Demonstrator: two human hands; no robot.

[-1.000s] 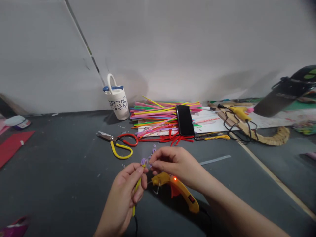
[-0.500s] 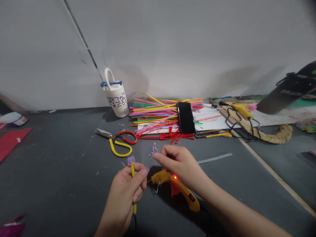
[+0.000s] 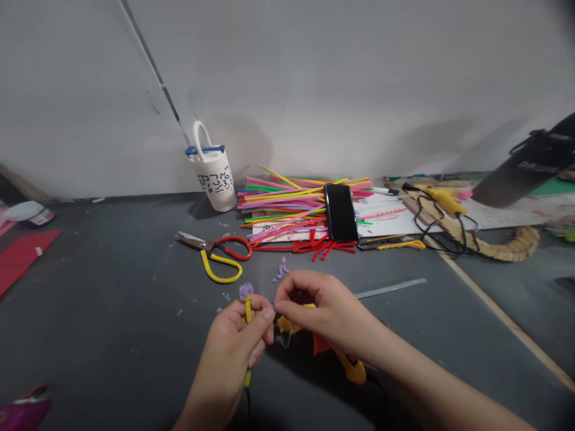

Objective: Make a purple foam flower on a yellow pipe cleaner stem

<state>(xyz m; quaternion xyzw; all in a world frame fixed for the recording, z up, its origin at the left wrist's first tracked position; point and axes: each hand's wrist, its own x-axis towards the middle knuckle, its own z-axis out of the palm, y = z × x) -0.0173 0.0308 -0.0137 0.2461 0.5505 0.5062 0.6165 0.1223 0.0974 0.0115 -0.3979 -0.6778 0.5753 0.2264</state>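
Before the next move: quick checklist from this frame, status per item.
1. Left grip holding yellow stem, purple tip up: ok.
2. Right grip securely holding a piece: cannot tell; anything between its fingertips is too small to make out.
3. Glue gun well clear of the left fingers: not ok, its front end shows right beside them.
4. Glue gun switched on: cannot tell, right grip covers part of it.
5. Scissors apart from both grips: ok.
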